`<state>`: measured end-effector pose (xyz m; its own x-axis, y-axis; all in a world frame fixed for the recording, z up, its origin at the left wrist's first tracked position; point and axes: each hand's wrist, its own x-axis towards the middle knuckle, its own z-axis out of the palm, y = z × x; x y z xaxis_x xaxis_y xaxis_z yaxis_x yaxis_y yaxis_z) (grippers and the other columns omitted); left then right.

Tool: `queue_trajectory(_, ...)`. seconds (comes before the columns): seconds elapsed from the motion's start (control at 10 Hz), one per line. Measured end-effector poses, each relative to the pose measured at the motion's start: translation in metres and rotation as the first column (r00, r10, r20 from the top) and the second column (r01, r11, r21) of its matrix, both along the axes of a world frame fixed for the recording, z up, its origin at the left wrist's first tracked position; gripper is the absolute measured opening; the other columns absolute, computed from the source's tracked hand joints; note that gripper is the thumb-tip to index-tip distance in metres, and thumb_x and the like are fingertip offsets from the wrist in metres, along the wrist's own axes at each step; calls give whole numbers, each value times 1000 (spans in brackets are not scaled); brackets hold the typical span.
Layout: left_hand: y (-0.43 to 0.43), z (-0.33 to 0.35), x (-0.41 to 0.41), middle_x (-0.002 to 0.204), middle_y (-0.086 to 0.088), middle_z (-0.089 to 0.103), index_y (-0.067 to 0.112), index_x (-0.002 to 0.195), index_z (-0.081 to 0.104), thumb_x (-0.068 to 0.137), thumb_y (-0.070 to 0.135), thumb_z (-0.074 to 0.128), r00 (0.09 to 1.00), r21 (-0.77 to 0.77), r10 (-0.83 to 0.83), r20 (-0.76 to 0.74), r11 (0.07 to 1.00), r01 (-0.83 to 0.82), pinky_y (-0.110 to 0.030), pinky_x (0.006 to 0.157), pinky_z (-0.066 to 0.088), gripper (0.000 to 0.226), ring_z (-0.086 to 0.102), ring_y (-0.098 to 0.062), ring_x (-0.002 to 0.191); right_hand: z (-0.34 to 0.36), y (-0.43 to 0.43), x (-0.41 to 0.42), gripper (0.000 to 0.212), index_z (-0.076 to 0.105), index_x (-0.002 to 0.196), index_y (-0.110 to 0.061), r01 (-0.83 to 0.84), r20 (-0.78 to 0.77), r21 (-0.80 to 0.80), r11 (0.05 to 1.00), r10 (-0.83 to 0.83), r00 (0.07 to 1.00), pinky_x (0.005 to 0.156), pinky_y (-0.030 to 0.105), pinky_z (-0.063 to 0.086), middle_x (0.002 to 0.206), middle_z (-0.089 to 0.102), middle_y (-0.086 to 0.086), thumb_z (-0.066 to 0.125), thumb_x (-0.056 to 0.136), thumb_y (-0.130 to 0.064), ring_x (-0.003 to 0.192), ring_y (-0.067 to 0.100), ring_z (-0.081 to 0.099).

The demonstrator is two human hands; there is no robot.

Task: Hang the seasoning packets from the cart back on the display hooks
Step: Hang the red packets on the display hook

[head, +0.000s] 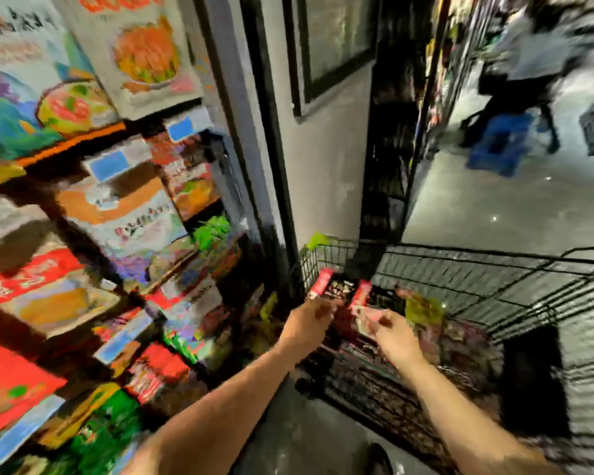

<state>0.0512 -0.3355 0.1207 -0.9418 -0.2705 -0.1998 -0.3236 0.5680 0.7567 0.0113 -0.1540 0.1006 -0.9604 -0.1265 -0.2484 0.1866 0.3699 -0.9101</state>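
Gripping a seasoning packet (pixel 336 292) over the cart (pixel 494 275) rim, left hand (pixel 309 323) and right hand (pixel 388 329) curl fingers round it.

Blurry head view, down over cart (pixel 460 269).

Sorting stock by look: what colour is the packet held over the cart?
Red edges with a dark middle; the packet shows in the blurred head view.

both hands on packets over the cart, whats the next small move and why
Probably lift the red-topped packets clear of the cart and swing left toward the display: left hand and right hand seem to grip them above the basket, though blur hides the hooks.
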Motion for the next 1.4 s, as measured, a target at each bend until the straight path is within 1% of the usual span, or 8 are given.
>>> queue_trajectory(0.2,79,-70,-78,112,-11,74,5,115,73,101,12,59,980,-86,-187,73,977,193,-3,69,43,22,69,-27,103,-69,90,-54,19,74,109,-11,112,222,-21,994,-104,970,88,28,52,103,69,10,67,93,-5,95,24,64)
queue_trajectory(0.3,118,-96,-105,107,-8,76,8,107,76,95,16,54,955,-65,-264,136,959,275,-21,79,55,27,73,-27,99,-91,122,-69,19,77,97,-6,182,205,39,983,-186,961,75,7,51,120,70,6,71,85,7,103,19,64)
queue_trajectory(0.5,178,-125,-150,88,5,64,25,102,71,104,19,52,873,43,-413,260,908,417,-11,47,35,20,54,-10,67,-103,162,-95,21,76,84,-30,305,374,135,943,-333,866,78,37,53,90,73,1,65,96,-17,87,25,68)
queue_trajectory(0.6,205,-139,-172,97,8,65,36,96,66,104,14,50,841,184,-452,297,891,414,-10,48,37,28,51,0,65,-121,181,-111,15,70,86,-19,404,409,163,900,-434,802,71,20,52,84,68,-4,63,97,-13,76,12,62)
queue_trajectory(0.9,288,-216,-231,110,7,63,18,126,68,107,18,50,750,291,-550,369,834,469,-26,94,50,26,61,-14,106,-204,239,-163,5,74,95,-21,507,479,221,833,-546,688,48,7,41,86,73,-7,69,94,-22,74,2,62)
queue_trajectory(1.1,325,-281,-259,111,2,71,22,124,69,107,24,50,741,288,-543,395,839,462,-15,81,50,25,68,-13,95,-275,259,-193,13,59,90,-29,580,573,207,788,-578,581,89,37,58,100,71,6,72,93,-28,87,22,68)
queue_trajectory(1.2,329,-299,-271,113,4,65,28,126,62,106,14,50,753,332,-500,427,862,384,-26,84,55,27,66,-22,105,-300,262,-200,8,60,97,-23,626,578,257,736,-636,511,70,23,48,96,65,2,68,97,-25,85,18,59)
queue_trajectory(1.4,307,-328,-284,136,1,59,29,151,44,108,38,50,774,167,-410,482,911,378,-27,72,55,45,56,-1,82,-338,255,-199,26,56,119,-18,605,520,348,716,-684,511,79,34,57,111,64,5,64,97,-30,97,24,64)
